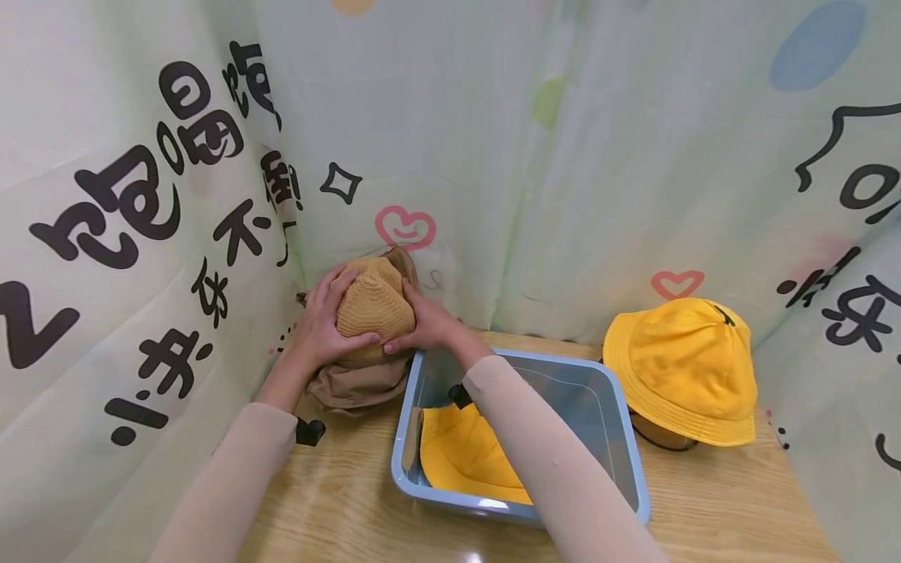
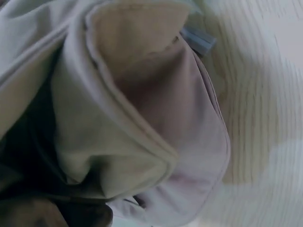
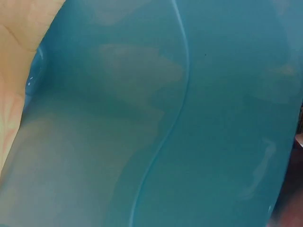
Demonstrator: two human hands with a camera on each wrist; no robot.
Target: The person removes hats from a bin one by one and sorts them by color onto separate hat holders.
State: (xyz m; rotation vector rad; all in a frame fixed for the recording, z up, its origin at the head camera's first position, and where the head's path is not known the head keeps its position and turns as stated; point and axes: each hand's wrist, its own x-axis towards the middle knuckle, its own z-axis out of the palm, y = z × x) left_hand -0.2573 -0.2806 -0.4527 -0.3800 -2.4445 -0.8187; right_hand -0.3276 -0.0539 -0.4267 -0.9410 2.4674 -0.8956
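Observation:
Both hands grip a tan knit hat at the left rear of the table. My left hand is on its left side, thumb across the front. From the right my right hand holds it, with its thumb near the left thumb. Under and behind the knit hat are brown fabric hats, their crowns partly hidden. In the left wrist view, a soft folded brim lies over the wood. The right wrist view looks into the blue bin, with a strip of pale yellow fabric at its left.
A blue plastic bin stands at the middle of the wooden table, under my right forearm. Inside it lies a yellow hat. Another yellow bucket hat sits raised to the right of the bin. Printed curtains enclose the back and sides.

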